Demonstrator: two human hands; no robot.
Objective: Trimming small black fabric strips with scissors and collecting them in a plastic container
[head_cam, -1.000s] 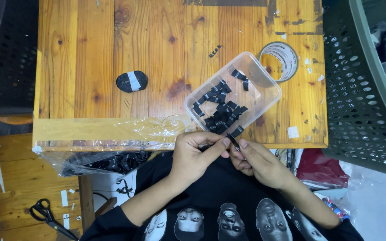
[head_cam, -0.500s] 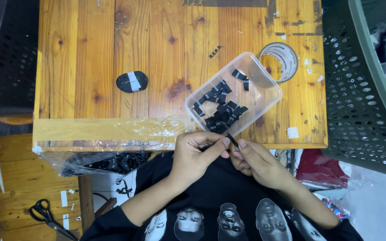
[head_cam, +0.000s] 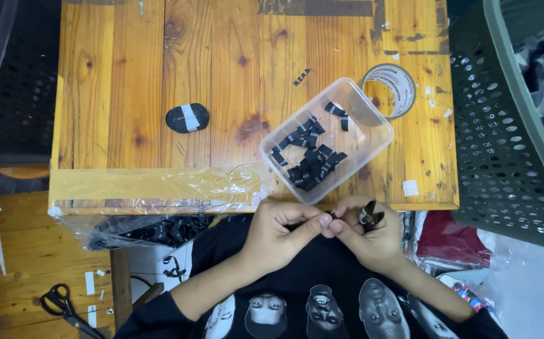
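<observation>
Head view, looking straight down. Your left hand (head_cam: 278, 233) and right hand (head_cam: 363, 229) met just off the near edge of the wooden table (head_cam: 222, 81), over your black printed shirt (head_cam: 322, 301). The two grips were nearly shut, thumb and forefinger of each pinched on the ends of a small black label strip (head_cam: 333, 216) held between them; the strip was mostly hidden by your fingertips. Your right hand also kept a small dark snipping tool (head_cam: 369, 216) tucked against the palm, its tip pointing up toward the table edge; its exact kind could not be told.

Just beyond your hands, on the table near its front edge, stood a clear plastic tub (head_cam: 366, 119), set at an angle, holding a loose heap of black label pieces (head_cam: 310, 160), with two more lying apart toward its far corner. A roll of clear tape (head_cam: 390, 89) lay flat beside the tub's far right corner. A black oval object with a white band (head_cam: 187, 117) lay well to the left. A clear plastic sheet (head_cam: 178, 188) was draped along the front edge, sagging into a bag of further black strips (head_cam: 162, 229) below it. A green perforated basket (head_cam: 511, 125) stood right of the table; black scissors (head_cam: 65, 304) lay on the wooden surface at lower left.
</observation>
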